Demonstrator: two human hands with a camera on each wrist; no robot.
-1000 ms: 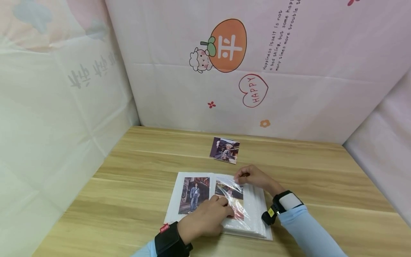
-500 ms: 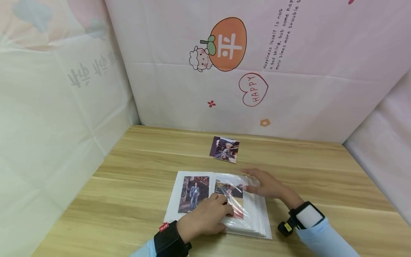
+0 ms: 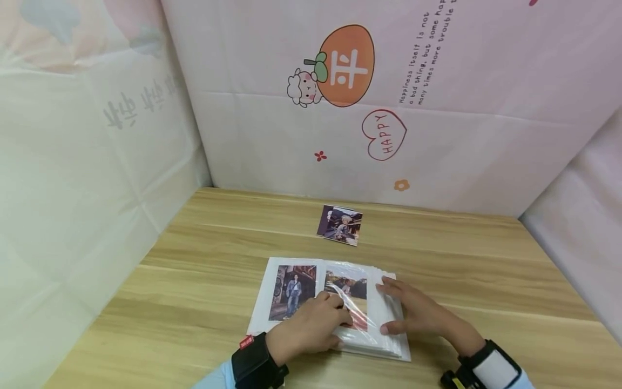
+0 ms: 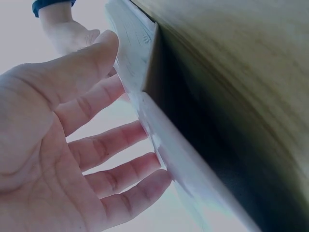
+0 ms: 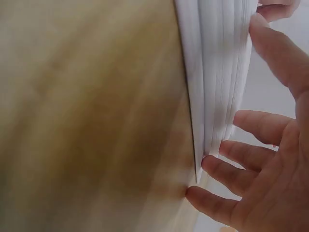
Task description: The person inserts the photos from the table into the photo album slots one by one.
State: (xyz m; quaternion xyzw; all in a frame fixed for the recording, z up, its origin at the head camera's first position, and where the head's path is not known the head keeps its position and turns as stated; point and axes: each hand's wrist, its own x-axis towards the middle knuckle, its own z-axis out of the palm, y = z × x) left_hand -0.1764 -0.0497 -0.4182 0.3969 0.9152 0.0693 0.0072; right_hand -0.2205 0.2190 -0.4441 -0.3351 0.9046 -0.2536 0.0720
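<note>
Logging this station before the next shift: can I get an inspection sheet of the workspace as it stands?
Surface: wooden table, light grain.
Job's things: open photo album, one photo on its left page, another under a clear sleeve on the right page.
Clutter: loose photos lying beyond the album.
Hands: left hand rests on the right page; right hand lies flat, fingers straight, at the album's right edge.
Cables: nothing seen.
Surroundings: printed cloth walls on three sides.

Photo album: white, lying open and flat on the near middle of the wooden table. Left page holds a portrait photo; right page photo sits under a glossy clear sleeve.
</note>
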